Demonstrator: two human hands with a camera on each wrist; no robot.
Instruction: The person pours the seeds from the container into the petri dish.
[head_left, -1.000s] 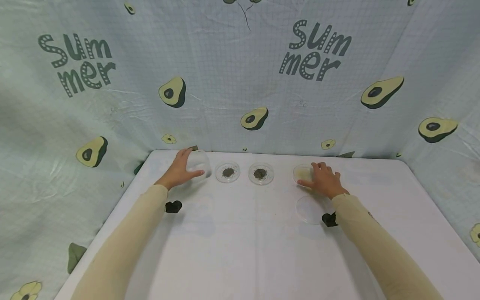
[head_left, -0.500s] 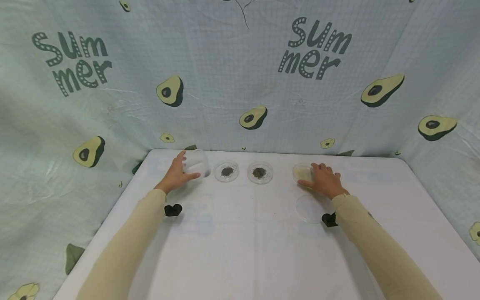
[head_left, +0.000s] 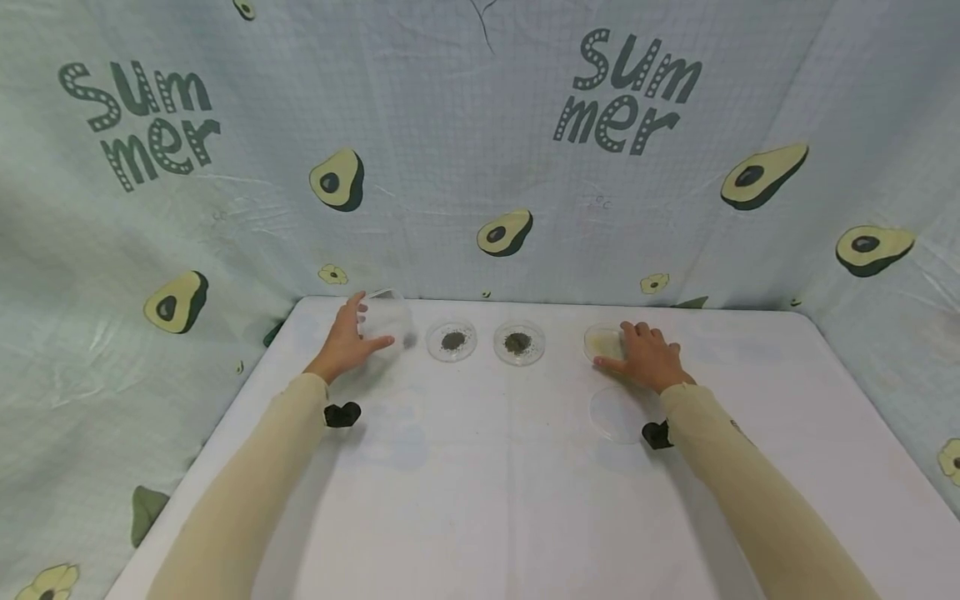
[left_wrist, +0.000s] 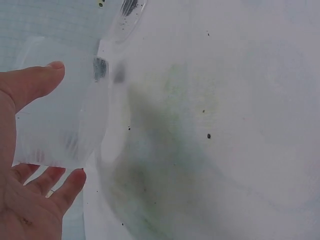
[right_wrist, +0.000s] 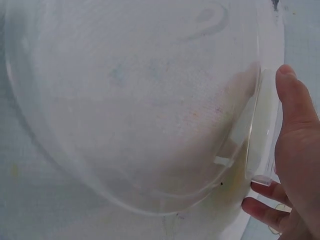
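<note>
My left hand (head_left: 348, 337) holds a clear plastic cup (head_left: 387, 321) at the table's far left. In the left wrist view the thumb lies along one side of the clear cup (left_wrist: 60, 115) and the fingertips meet the other. At the right, my right hand (head_left: 648, 358) grips a petri dish (head_left: 604, 343) with pale yellowish contents, thumb and fingers on opposite edges. The right wrist view shows this dish (right_wrist: 262, 130) edge-on between them. A clear round lid (head_left: 615, 415) lies nearer me, large in the right wrist view.
Two more petri dishes stand between the hands: a left dish (head_left: 452, 358) and a right dish (head_left: 519, 361), each with dark crumbly material. The white table (head_left: 480, 500) meets a printed cloth (head_left: 420, 167) at its back edge. Dark specks dot the surface.
My left hand has shifted a little to the left with the cup, whose rim now shows higher against the cloth. The right hand stays at its dish.
</note>
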